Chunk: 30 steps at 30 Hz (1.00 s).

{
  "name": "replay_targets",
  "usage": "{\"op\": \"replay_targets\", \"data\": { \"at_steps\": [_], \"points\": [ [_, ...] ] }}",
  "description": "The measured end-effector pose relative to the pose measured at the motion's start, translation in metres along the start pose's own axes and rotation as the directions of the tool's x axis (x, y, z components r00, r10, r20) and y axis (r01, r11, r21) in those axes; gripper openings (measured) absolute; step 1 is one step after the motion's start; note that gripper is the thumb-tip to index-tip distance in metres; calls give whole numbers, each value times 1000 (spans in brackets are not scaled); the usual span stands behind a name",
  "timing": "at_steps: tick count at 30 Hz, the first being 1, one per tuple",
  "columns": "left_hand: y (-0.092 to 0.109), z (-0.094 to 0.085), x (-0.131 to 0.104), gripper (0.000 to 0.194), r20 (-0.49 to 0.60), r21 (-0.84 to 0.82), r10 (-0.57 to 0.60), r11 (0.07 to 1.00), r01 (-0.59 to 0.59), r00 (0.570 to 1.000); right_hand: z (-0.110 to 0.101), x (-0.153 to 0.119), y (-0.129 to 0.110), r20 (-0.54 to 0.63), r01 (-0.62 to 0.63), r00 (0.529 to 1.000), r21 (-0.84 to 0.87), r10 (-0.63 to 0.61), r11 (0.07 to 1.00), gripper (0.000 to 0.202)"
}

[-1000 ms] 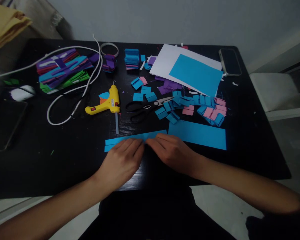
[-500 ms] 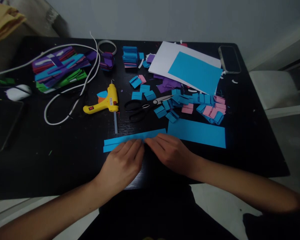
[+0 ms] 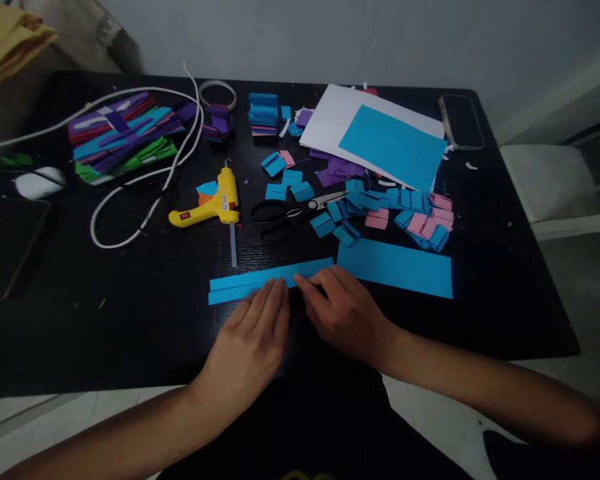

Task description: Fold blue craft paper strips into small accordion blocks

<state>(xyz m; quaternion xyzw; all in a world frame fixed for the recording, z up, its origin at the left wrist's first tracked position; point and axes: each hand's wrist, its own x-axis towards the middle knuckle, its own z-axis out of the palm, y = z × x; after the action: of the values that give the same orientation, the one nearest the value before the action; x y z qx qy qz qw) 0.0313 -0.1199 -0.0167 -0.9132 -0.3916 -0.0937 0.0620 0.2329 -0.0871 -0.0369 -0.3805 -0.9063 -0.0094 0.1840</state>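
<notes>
A long folded strip of blue paper (image 3: 240,285) lies near the front of the black table, with a lengthwise crease or edge showing at its left part. My left hand (image 3: 253,330) rests open on it, fingers stretched out and the tips pressing on the strip's middle. My right hand (image 3: 347,310) is closed on the right part of the strip, one fingertip pressed onto it and the other fingers curled. A wider flat blue paper piece (image 3: 400,267) lies just beyond the right hand.
Beyond the strip lie a yellow glue gun (image 3: 225,197) with a glue stick, black-handled scissors (image 3: 280,217) and several small folded blue and pink papers (image 3: 377,218). White and blue sheets (image 3: 390,143), a phone (image 3: 461,121), bundled paper strips (image 3: 125,133) and a white cable (image 3: 100,230) sit farther off.
My left fingers have straightened and flattened on the strip. The right hand's fingertip has parted slightly from the left fingers. The strip has hardly moved.
</notes>
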Motion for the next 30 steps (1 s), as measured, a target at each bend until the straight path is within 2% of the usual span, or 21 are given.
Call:
{"op": "replay_targets", "data": {
  "at_steps": [5, 11, 15, 17, 21, 24, 30],
  "points": [
    [0, 3, -2, 40, -5, -29, -19, 999, 19, 1000, -9, -8, 9, -1, -60, 998, 10, 60, 998, 27],
    [0, 5, -3, 40, -10, -52, -32, 998, 31, 999, -21, -22, 24, -5, -118, 993, -79, 118, 990, 26],
    [0, 6, -3, 39, -25, -67, -34, 997, 32, 999, -24, -19, 23, -19, -153, 988, -64, 152, 986, 26],
    [1, 6, -4, 39, -17, -67, -34, 997, 33, 999, -21, -15, 16, -31, -128, 991, -3, 128, 992, 27],
    [1, 7, -6, 40, 7, -86, -48, 995, 49, 999, -11, -10, -4, 12, 14, 1000, 134, -16, 991, 36],
    [-3, 9, -10, 39, 9, -145, -90, 985, 90, 996, -3, -13, -12, 65, 28, 997, 149, -38, 988, 44],
    [-19, 11, -24, 30, -122, -227, -186, 961, 155, 975, -2, -16, -13, 67, 41, 997, 96, -48, 995, 44]
  ]
}}
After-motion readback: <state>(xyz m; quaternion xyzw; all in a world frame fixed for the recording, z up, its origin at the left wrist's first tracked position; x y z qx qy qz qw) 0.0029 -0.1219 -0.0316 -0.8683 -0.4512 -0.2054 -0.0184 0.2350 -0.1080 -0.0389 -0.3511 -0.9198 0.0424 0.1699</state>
